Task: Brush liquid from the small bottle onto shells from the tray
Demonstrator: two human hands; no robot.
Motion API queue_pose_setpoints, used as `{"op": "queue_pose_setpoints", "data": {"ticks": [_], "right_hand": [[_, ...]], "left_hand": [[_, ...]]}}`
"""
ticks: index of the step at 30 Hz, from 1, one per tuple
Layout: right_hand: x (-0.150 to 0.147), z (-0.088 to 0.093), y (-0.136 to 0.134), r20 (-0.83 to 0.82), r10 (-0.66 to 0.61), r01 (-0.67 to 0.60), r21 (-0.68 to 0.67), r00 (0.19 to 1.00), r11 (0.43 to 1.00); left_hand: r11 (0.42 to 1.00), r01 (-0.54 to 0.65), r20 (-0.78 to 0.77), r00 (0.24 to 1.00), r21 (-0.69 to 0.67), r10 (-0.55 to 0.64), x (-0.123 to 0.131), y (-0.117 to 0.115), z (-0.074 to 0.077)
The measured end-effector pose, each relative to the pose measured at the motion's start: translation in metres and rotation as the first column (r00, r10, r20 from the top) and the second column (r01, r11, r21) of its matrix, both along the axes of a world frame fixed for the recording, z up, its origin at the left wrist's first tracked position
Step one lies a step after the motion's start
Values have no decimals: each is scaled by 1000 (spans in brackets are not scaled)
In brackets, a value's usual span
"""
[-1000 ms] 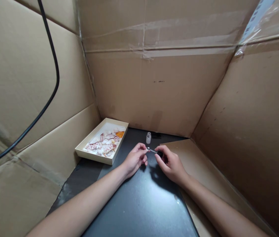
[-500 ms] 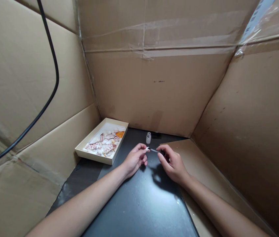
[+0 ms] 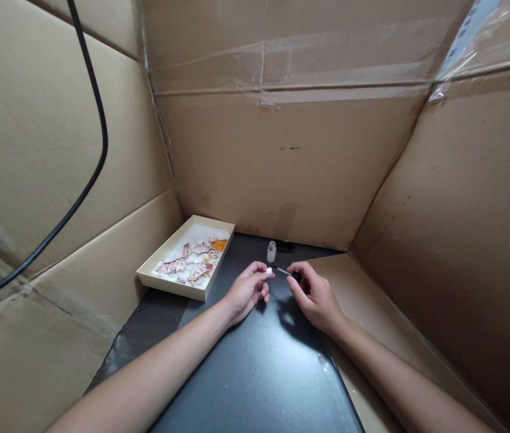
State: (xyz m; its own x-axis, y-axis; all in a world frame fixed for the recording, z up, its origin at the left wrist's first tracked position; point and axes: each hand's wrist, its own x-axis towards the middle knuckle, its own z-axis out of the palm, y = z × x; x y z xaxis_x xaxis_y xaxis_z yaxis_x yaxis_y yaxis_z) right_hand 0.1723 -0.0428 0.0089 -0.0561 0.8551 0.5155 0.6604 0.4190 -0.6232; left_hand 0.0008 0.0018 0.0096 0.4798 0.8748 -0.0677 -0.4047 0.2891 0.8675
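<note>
Since half a second ago, the brush [image 3: 282, 271] has come slightly away from the white piece [image 3: 269, 271]. My left hand [image 3: 246, 294] pinches that piece between thumb and forefinger, the other fingers loosely curled; my right hand [image 3: 319, 302], half closed, grips the brush by its black cap [image 3: 297, 276]. Both hands are at the desk [image 3: 237, 379], near the bottle [image 3: 272, 254], right of the tray [image 3: 171, 291].

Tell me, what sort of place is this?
Probably a makeshift work booth: taped cardboard walls rise on three visible sides of a dark tabletop, which bears a shallow tray of shells.
</note>
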Motion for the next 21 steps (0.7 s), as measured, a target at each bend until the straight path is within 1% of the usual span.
{"op": "queue_pose_setpoints", "data": {"ticks": [4,7,10,14,18,21], "right_hand": [[-1,0,-1,-3,62,-62,-1,998,998],[-1,0,-1,5,31,-31,-14,1000,999],[0,-1,1,-31,-14,14,-2,999,1000],[2,-2,1,-44,39,-39,-15,998,999],[1,-2,1,-34,1,-2,-38,999,999],[1,-2,1,-52,29,-30,-22,998,999]], "left_hand": [[1000,14,4,1000,4,-14,0,0,1],[1000,24,-4,1000,7,-24,0,0,1],[1000,22,-13,1000,10,-22,0,0,1],[1000,10,-7,1000,-2,-10,0,0,0],[1000,-3,-6,1000,-13,3,0,0,1],[1000,-7,-2,1000,-15,7,0,0,1]]}}
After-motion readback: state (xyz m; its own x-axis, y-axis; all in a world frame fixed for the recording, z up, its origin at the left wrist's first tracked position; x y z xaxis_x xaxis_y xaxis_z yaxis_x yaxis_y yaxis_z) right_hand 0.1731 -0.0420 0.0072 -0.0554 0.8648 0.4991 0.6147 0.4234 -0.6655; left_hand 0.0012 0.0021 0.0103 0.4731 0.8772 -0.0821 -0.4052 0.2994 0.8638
